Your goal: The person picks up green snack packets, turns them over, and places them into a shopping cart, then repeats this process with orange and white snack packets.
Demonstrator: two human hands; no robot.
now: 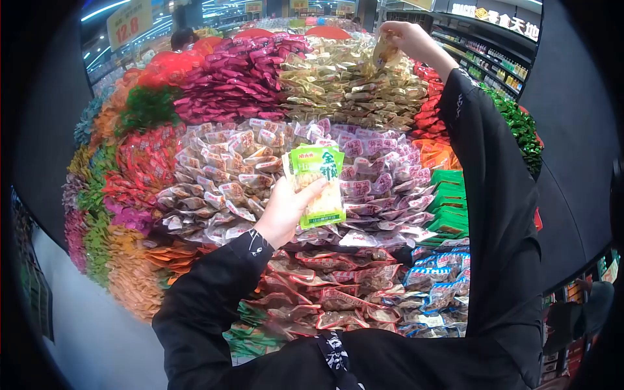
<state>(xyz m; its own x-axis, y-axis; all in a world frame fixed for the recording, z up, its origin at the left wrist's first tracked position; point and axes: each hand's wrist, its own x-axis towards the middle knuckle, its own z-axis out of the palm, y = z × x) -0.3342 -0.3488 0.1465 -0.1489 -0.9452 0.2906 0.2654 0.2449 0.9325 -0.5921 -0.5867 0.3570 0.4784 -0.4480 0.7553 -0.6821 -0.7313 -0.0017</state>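
Observation:
My left hand [286, 211] is closed around a few snack packets, the front one a green and cream snack packet [317, 188] with its printed face toward me. The thumb presses across its front. Farther off at the upper right, my right hand [404, 38] pinches a small clear-and-gold snack packet [385, 54] by its top end. That packet hangs over a pile of similar gold packets [351, 81]. Beneath my left hand spread white and purple see-through packets [224, 162].
Packets stand in coloured piles: magenta [234, 75], red [149, 159], green [450, 205], red-edged brown [331, 286] and blue-edged [439, 279]. A price sign [129, 26] hangs upper left. Shelves of bottles [487, 55] line the back right. Another person [585, 312] is partly visible at far right.

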